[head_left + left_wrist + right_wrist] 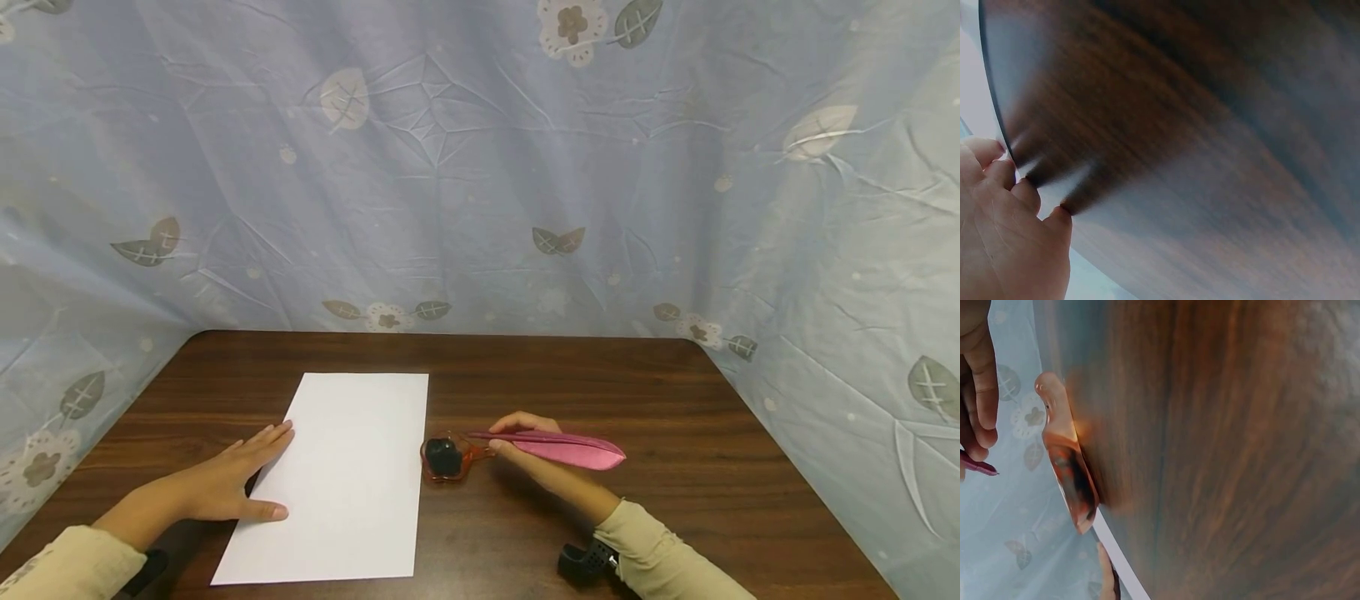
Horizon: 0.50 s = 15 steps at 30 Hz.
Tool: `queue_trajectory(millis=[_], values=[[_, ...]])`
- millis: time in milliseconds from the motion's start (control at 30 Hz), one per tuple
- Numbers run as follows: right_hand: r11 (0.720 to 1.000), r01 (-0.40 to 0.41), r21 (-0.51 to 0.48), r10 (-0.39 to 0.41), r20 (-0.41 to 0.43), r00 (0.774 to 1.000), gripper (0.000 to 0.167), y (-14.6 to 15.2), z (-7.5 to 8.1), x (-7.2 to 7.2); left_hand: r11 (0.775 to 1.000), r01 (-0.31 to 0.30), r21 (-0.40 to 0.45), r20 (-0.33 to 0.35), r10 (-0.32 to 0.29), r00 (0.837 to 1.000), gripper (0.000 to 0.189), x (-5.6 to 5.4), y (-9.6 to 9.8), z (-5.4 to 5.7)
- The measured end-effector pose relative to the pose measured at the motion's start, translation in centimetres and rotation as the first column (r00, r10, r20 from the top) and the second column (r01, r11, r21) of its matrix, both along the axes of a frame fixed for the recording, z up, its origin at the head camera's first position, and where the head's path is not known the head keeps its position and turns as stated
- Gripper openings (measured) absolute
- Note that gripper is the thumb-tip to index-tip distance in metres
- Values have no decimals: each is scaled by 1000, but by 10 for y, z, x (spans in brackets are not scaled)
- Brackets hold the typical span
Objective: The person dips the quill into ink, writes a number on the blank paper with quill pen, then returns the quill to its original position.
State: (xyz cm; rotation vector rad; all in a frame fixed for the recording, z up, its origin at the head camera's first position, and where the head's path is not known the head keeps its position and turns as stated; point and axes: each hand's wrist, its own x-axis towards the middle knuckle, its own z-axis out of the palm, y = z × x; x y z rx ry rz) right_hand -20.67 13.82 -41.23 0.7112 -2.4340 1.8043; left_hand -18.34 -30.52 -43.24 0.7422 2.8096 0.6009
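Observation:
A pink feather quill pen (573,452) is pinched in my right hand (534,467), its feather end pointing right and its thin end reaching left over an amber glass dish (463,457). Something black (442,457) lies in the dish's bowl, and a short handle sticks out toward the right hand. In the right wrist view the pen's tip (982,466) shows beyond the fingers, above the table's surface. My left hand (225,483) rests with spread fingers on the left edge of a blank white sheet of paper (352,475). The left wrist view shows its fingertips (1060,215) at that edge.
The dish sits right beside the paper's right edge on a dark wood-grain table (637,383). Pale blue fabric (480,183) with leaves and flowers hangs behind and at both sides. A black strap device (583,563) is on the right wrist.

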Motion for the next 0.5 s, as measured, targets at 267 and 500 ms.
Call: queue_trajectory(millis=[267, 500], values=[[999, 7, 43, -8, 24, 1000, 22, 3, -7, -4, 1000, -5, 2, 0, 5, 1000, 103, 1, 0, 0], [997, -46, 65, 47, -17, 999, 22, 7, -26, -16, 1000, -1, 2, -15, 1, 1000, 104, 0, 0, -1]])
